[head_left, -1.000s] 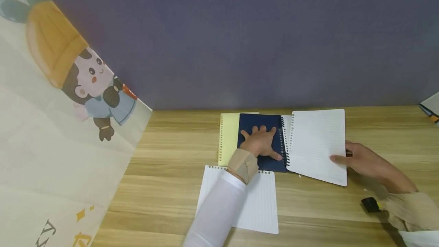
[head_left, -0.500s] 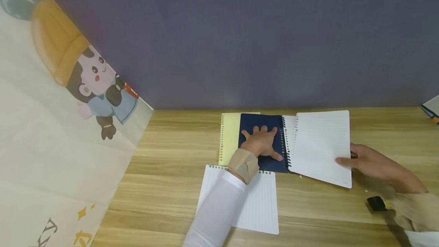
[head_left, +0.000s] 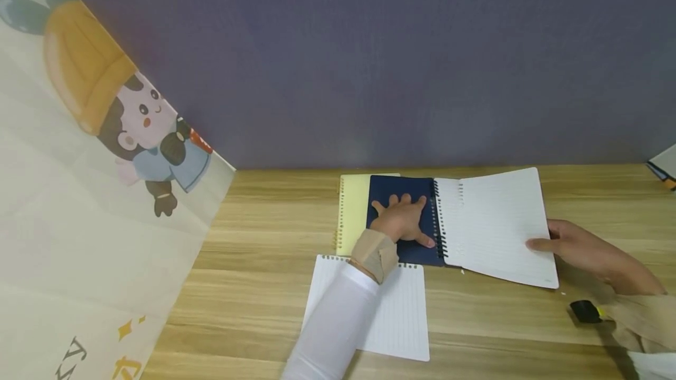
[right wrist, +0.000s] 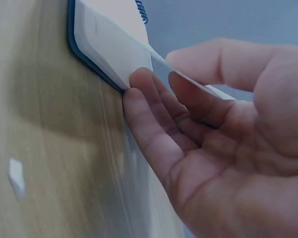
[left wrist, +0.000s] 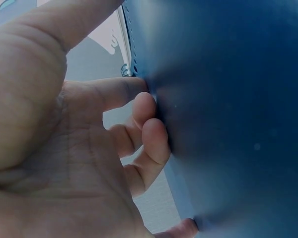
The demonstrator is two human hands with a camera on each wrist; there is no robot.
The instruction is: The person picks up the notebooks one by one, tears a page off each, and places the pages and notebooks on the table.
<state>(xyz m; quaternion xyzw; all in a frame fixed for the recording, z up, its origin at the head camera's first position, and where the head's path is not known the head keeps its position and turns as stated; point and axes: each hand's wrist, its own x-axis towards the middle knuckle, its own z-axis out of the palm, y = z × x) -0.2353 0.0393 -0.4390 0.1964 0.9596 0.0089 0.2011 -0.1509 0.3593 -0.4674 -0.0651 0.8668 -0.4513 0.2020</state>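
A spiral notebook lies open, its dark blue cover (head_left: 406, 189) on the left and lined white pages on the right. My left hand (head_left: 399, 220) presses on that cover with fingers spread; in the left wrist view the fingertips (left wrist: 156, 131) touch the blue surface. At the right side, my right hand (head_left: 581, 251) pinches the edge of a lined sheet (head_left: 502, 221) between thumb and index finger. The sheet's punched left edge stands to the right of the black spiral (head_left: 439, 219). In the right wrist view, other fingers of this hand (right wrist: 223, 119) touch the corner of the notebook pages (right wrist: 109, 44).
Under the blue cover's left side shows a yellow spiral-bound pad (head_left: 352, 210). A loose lined sheet (head_left: 398, 315) lies below, partly covered by the left sleeve. Small white paper scraps (right wrist: 16, 178) lie on the wooden table (head_left: 253, 286). A dark panel (head_left: 401, 75) rises behind.
My right hand has moved right with the pinched sheet, whose punched edge now sits farther from the spiral. My left hand has stayed pressed on the blue cover.
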